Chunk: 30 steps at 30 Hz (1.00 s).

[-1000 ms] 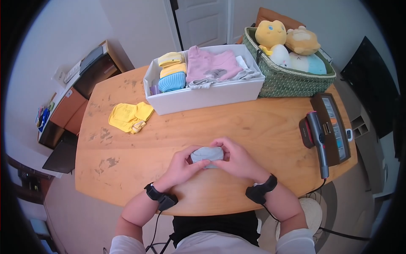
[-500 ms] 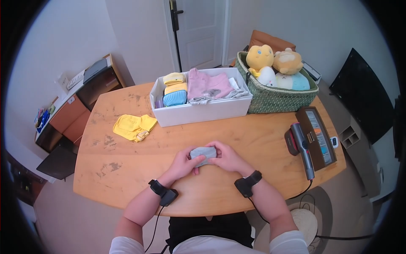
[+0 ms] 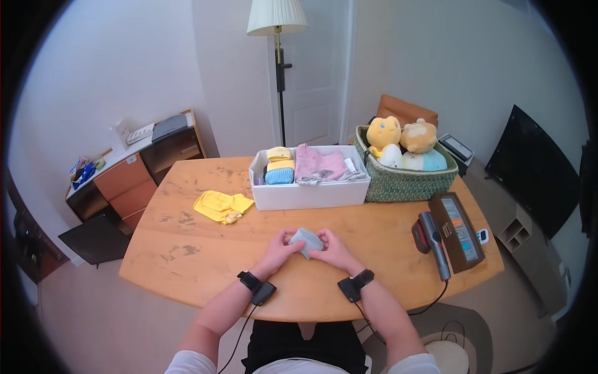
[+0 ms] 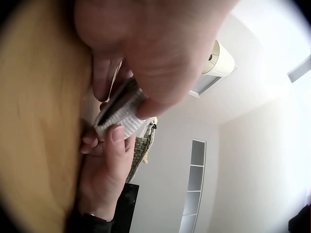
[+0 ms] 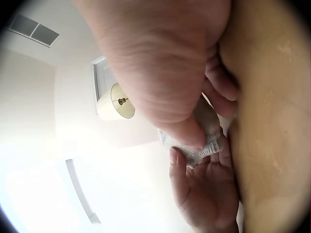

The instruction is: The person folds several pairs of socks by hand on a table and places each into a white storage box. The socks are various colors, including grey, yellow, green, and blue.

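A small, pale grey folded cloth garment [image 3: 306, 242] is held low over the near middle of the wooden table, between both hands. Its ribbed edge shows in both wrist views. My left hand [image 3: 277, 254] pinches its left side, the thumb laid across the near face. On the opposite side, my right hand [image 3: 337, 253] grips it with thumb and fingers. In the left wrist view the garment [image 4: 127, 114] is tilted, with a dark fold opening along it. Part of it is hidden behind the thumb in the right wrist view.
Beyond the hands stands a white box [image 3: 311, 196] of folded clothes, beside a green woven basket [image 3: 408, 185] of plush toys. Yellow clothing [image 3: 221, 206] lies to the left. On the right are a corded handheld appliance [image 3: 434, 244] and a brown compartment case [image 3: 456, 232].
The head view has tilted upward, bringing a floor lamp into sight. Both hands keep hold of the grey garment, which has turned from lying level to a slanted position.
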{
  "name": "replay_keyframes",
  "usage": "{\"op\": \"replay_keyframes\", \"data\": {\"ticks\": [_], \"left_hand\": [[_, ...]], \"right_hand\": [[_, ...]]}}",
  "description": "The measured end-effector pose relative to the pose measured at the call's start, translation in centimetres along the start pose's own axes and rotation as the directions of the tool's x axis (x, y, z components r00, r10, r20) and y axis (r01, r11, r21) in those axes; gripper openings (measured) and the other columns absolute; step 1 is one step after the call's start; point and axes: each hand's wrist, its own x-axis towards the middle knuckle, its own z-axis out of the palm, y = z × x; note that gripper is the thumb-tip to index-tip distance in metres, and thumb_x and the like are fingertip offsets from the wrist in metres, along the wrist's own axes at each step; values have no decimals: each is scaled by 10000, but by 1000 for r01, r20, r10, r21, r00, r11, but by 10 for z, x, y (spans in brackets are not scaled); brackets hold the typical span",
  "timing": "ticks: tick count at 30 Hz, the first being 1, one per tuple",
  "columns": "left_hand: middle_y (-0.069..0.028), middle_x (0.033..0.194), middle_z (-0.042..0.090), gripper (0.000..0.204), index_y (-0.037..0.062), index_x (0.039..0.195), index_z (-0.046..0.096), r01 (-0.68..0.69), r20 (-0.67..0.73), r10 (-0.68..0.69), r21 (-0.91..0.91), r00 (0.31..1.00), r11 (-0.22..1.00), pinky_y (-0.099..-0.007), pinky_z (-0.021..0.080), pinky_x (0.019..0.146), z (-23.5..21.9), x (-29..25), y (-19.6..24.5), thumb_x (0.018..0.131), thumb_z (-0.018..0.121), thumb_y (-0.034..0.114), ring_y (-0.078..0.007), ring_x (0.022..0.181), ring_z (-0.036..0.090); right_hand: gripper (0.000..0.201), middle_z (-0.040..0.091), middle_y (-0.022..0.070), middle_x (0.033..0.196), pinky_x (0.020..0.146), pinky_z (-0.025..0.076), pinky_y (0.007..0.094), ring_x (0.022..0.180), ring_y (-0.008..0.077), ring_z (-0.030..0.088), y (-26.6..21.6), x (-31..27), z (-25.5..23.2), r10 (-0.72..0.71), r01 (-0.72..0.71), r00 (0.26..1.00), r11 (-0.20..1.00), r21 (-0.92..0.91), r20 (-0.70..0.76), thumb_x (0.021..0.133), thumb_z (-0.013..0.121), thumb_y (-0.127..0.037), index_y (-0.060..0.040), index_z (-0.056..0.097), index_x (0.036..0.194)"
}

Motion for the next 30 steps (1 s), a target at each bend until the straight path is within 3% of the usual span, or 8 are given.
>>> {"op": "replay_keyframes", "data": {"ticks": [7,11,16,18,22,24,27,30], "left_hand": [[-104,1231,650,486,18,1383,543,20,-114,-42,-185,993,983,-336,556,981,-5,8,17,943,717,126,-199,1128,657],[-59,1220,659,464,44,1354,599,-194,-177,224,170,958,966,-325,553,940,-25,27,65,919,724,149,-173,1081,654],[-106,1203,625,464,29,1308,624,-359,-89,590,717,803,597,-346,552,858,-34,85,160,872,757,115,-218,1019,661],[-130,1218,592,459,13,1286,634,-332,-9,766,898,642,289,-383,561,866,-33,109,174,846,755,58,-290,1030,659],[-182,1411,547,557,39,1426,565,-326,67,717,917,694,229,-441,506,1043,-53,157,156,926,727,226,-381,1258,578],[-211,1613,392,741,48,1567,415,-171,160,387,985,908,-8,-473,337,1223,-68,177,107,1000,607,484,-408,1503,353],[-205,1704,241,893,32,1630,271,-121,102,294,992,950,48,-469,197,1289,-57,166,115,1014,460,650,-393,1593,155],[-211,1689,271,883,30,1626,280,-133,114,319,990,941,39,-474,229,1276,-60,163,115,1014,484,633,-402,1583,188]], "right_hand": [[396,675,34,1017,666,510,248,795,91,632,-18,-3,-2,133,-136,990,988,80,42,994,740,-246,-56,511,1255],[332,667,22,988,624,496,243,730,88,617,-17,-5,-3,123,-126,991,988,85,43,1031,683,-291,-53,559,1226],[311,658,17,938,627,499,246,717,82,607,-18,-6,-3,120,-126,991,987,98,66,1025,691,-279,-24,611,1184],[292,667,17,917,639,505,247,721,80,602,-18,-5,-3,97,-100,993,994,47,63,1021,697,-270,-14,640,1148],[287,674,18,915,667,517,252,737,82,602,-14,-5,-4,69,-70,996,997,19,53,1017,703,-272,-11,652,1125],[272,675,11,935,646,508,238,730,70,604,-11,-5,-4,40,-40,996,999,-3,79,1038,677,-270,-25,638,1150],[272,685,10,919,646,512,239,732,68,610,-11,-4,-3,32,-29,997,999,-40,66,1035,683,-275,-23,653,1134],[273,698,9,905,646,516,240,730,66,616,-13,-5,-3,35,-31,998,995,-94,43,1031,690,-280,-21,669,1116]]}}
